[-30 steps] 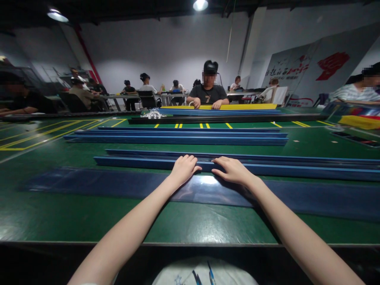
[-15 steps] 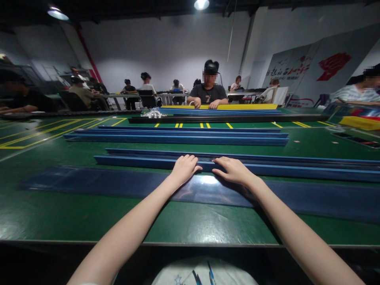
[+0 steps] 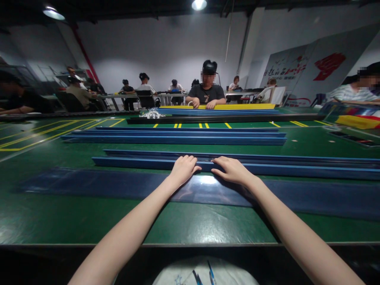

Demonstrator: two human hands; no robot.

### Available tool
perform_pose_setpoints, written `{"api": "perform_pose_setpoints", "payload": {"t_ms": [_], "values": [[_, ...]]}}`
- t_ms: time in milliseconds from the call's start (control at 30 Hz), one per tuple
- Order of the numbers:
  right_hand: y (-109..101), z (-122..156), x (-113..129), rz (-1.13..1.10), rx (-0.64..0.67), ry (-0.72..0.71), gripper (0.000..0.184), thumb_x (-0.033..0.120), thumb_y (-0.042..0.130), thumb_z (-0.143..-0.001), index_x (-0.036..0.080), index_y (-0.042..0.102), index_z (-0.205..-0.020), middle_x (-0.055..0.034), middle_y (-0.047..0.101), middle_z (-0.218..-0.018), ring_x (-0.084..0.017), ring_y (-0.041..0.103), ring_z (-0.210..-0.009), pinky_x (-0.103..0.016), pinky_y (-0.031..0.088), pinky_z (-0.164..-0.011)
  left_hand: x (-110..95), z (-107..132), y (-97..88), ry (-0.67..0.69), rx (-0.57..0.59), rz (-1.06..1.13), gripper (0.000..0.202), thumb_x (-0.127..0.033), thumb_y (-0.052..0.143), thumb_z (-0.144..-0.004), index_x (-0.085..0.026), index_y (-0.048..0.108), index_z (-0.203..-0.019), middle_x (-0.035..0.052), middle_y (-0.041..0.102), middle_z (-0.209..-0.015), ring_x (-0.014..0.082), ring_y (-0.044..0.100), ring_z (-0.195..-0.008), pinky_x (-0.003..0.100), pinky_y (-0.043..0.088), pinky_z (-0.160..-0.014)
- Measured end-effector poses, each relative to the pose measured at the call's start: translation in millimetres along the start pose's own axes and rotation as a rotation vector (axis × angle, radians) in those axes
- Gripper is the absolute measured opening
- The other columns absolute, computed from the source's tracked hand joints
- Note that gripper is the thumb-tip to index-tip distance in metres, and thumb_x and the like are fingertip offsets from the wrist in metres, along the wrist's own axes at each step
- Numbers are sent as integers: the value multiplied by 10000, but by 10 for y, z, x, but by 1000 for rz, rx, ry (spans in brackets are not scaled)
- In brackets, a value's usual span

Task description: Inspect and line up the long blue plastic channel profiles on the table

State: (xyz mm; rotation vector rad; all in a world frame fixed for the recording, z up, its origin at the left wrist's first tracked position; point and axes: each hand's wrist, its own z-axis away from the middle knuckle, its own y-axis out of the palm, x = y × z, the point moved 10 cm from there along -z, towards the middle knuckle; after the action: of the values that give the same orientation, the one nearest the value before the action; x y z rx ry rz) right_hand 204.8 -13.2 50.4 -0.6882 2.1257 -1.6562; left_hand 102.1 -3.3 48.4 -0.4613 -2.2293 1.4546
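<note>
A long blue channel strip point(image 3: 133, 161) lies across the green table in front of me. My left hand point(image 3: 184, 168) is closed over its near wall, fingers curled over the top edge and thumb along the front. A short gap to the right, my right hand point(image 3: 230, 169) grips the same wall, with its thumb on the near side and the fingertips reaching inside. Between my forearms and the channel runs a flat, glossy, dark blue translucent strip point(image 3: 103, 184), with both wrists above it.
Beyond the channel lie more blue strips point(image 3: 172, 139), then a long black strip point(image 3: 219, 118). Across the table point(image 3: 202, 229) a person point(image 3: 206, 93) handles a yellow strip point(image 3: 246, 106). Clear crumpled plastic point(image 3: 151, 114) sits near the black strip. At right is a dark flat device point(image 3: 356, 138).
The view has shifted very slightly. Both hands keep their places on the blue channel strip, whose right end appears a little higher in view.
</note>
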Motion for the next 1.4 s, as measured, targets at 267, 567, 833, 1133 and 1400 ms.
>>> {"api": "perform_pose_setpoints", "payload": {"t_ms": [267, 567, 833, 1133, 1400], "values": [[17, -5, 1, 0, 8, -2, 379, 398, 415, -874, 167, 555, -1140, -124, 617, -1110, -215, 570, -1017, -305, 419, -821, 4, 6, 11, -7, 7, 0, 271, -419, 484, -859, -159, 559, -873, 40, 630, -912, 194, 548, -880, 294, 340, -695], [19, -9, 8, 12, 11, -3, 384, 405, 407, -875, 163, 553, -1135, -123, 612, -1118, -216, 567, -1019, -303, 420, -822, 12, 1, 13, -13, 20, 4, 270, -416, 483, -860, -159, 562, -882, 42, 630, -915, 199, 551, -886, 298, 342, -703], [19, -6, 8, 11, 0, -15, 378, 404, 403, -874, 164, 561, -1120, -128, 615, -1108, -216, 571, -1011, -309, 421, -822, 9, 6, 20, -11, 24, 9, 272, -417, 482, -860, -159, 563, -885, 47, 630, -918, 202, 551, -894, 302, 349, -712], [15, -4, 3, 21, 4, -13, 371, 406, 401, -877, 165, 562, -1108, -128, 617, -1101, -219, 570, -1011, -311, 426, -817, 12, 6, 3, -12, 25, 10, 269, -416, 480, -863, -161, 564, -885, 45, 632, -922, 200, 554, -893, 304, 351, -717], [4, 24, -123, 47, 46, 28, 355, 406, 396, -881, 171, 580, -1073, -125, 622, -1071, -221, 565, -1001, -314, 417, -813, 13, 8, 3, -14, 23, 34, 263, -415, 479, -864, -166, 561, -884, 56, 629, -928, 202, 551, -896, 299, 346, -721]]}}
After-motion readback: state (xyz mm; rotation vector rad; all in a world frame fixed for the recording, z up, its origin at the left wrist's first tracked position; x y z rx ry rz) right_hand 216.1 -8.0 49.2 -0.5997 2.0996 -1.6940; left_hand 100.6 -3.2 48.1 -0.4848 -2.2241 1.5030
